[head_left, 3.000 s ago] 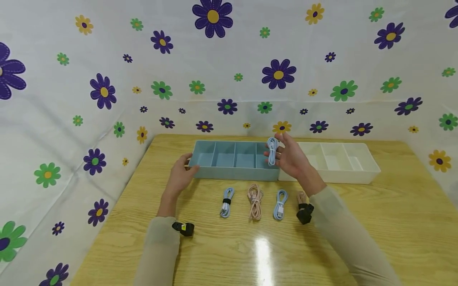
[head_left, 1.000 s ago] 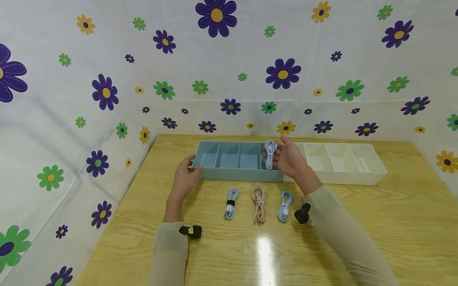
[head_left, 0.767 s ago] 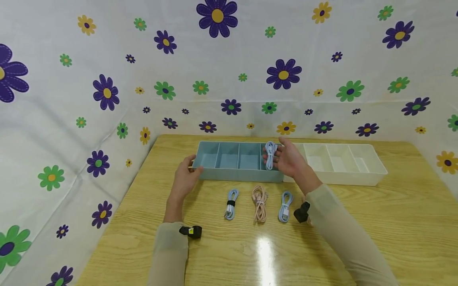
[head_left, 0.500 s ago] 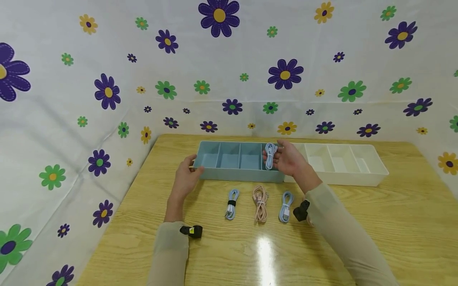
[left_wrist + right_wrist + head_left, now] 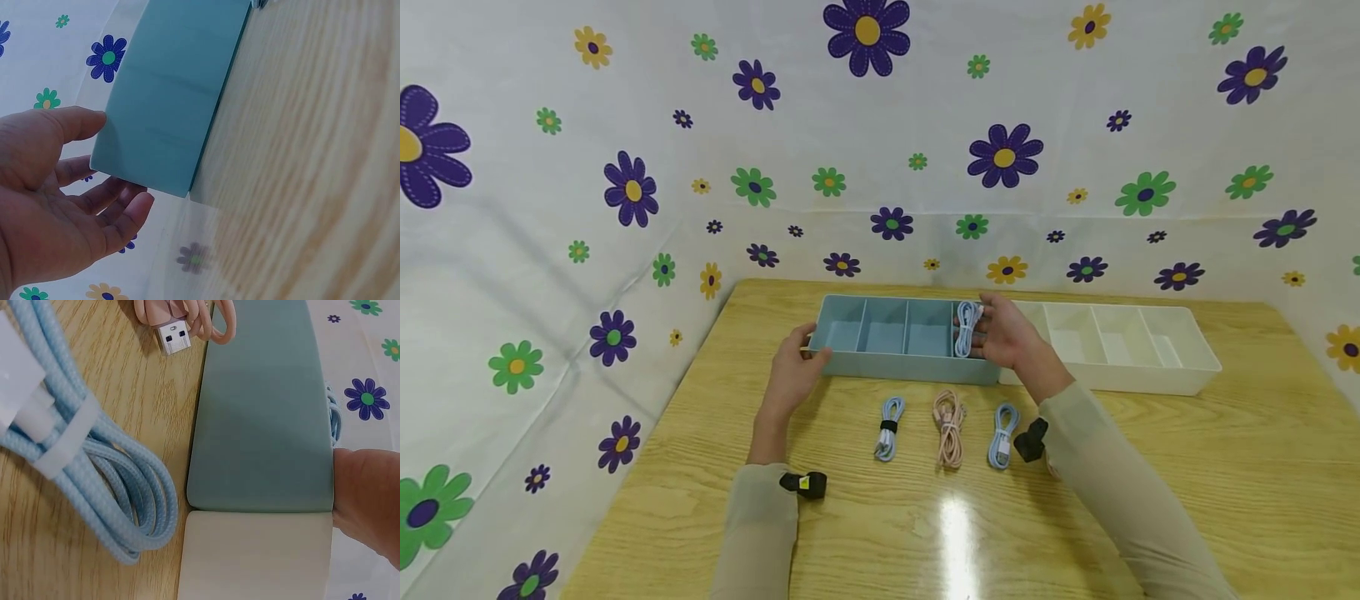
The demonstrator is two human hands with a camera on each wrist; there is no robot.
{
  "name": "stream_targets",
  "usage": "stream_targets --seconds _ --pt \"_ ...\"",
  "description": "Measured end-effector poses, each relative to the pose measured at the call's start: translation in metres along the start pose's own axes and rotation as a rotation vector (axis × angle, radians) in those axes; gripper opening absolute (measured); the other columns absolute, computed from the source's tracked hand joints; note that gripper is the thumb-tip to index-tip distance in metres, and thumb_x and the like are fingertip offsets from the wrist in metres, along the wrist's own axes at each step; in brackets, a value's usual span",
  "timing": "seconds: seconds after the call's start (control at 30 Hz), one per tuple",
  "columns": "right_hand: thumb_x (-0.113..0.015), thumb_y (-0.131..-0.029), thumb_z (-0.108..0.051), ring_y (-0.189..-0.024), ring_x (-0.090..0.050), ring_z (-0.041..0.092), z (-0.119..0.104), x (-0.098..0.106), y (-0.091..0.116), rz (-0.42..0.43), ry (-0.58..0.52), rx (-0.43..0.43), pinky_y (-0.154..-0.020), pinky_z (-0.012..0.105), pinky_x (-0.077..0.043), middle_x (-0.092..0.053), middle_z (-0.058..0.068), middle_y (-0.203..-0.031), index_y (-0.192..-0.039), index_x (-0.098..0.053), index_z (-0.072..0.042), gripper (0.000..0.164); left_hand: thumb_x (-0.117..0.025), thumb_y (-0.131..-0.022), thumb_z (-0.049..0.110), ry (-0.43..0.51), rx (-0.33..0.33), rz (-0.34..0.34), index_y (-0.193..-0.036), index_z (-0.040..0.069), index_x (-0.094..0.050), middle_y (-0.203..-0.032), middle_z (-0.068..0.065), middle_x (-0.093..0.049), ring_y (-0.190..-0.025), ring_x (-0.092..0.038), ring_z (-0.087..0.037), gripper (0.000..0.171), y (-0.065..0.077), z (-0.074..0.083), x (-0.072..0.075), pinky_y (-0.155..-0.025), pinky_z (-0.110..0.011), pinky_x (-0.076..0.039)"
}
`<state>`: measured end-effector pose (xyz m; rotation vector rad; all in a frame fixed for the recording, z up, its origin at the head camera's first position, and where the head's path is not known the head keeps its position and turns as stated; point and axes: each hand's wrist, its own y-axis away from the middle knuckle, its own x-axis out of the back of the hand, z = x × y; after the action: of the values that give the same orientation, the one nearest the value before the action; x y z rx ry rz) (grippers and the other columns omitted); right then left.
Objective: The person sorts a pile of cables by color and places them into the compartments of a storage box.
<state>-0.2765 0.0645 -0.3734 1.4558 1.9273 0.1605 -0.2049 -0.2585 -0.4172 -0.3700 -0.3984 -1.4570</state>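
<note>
Counter (image 5: 865,533): wood-grained, spreading across 4 to 7 o'clock in the head view.
Floral cloth (image 5: 880,117): white, printed purple, green and yellow, spanning 9 through 12 to 3 o'clock.
White tray (image 5: 1150,380): divided into compartments, 3 o'clock.
Black-banded blue cable (image 5: 888,426): coiled, 6 o'clock.
Pink cable (image 5: 951,428): coiled, 5 o'clock.
White-banded blue cable (image 5: 1002,447): coiled, between 4 and 5 o'clock.

And down comes the right hand (image 5: 1011,337), taking the blue cable (image 5: 967,330) lower and a touch further left over the right end of the blue box (image 5: 906,367), while the sleeve (image 5: 1101,454) swings in, leaving just a sliver of the rightmost pink cable (image 5: 1052,469) showing
</note>
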Motion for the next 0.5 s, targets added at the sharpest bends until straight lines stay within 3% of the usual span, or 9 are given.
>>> stream_targets --seconds 0.2,0.5 --pt "-0.028 -0.106 -0.043 -0.137 -0.026 0.029 -0.0001 -0.0044 -0.0021 0.008 -0.029 -0.019 -0.118 0.044 -0.020 -0.019 0.014 -0.155 -0.157 -0.007 -0.016 0.062 -0.057 -0.102 0.021 -0.001 0.004 0.004 -0.154 0.006 -0.033 -0.144 -0.023 -0.040 -0.120 -0.049 -0.036 0.059 -0.0008 -0.0005 0.0004 -0.097 -0.049 -0.045" --pt "-0.033 -0.106 -0.042 -0.145 -0.020 0.030 -0.0011 -0.0069 -0.0088 0.070 -0.056 -0.048 -0.121 0.045 -0.014 -0.015 0.014 -0.162 -0.159 -0.007 -0.016 0.065 -0.057 -0.102 0.020 0.002 0.003 0.008 -0.154 0.006 -0.034 -0.144 -0.024 -0.041 -0.119 -0.049 -0.035 0.059 -0.0012 -0.0004 0.0002 -0.096 -0.048 -0.045"
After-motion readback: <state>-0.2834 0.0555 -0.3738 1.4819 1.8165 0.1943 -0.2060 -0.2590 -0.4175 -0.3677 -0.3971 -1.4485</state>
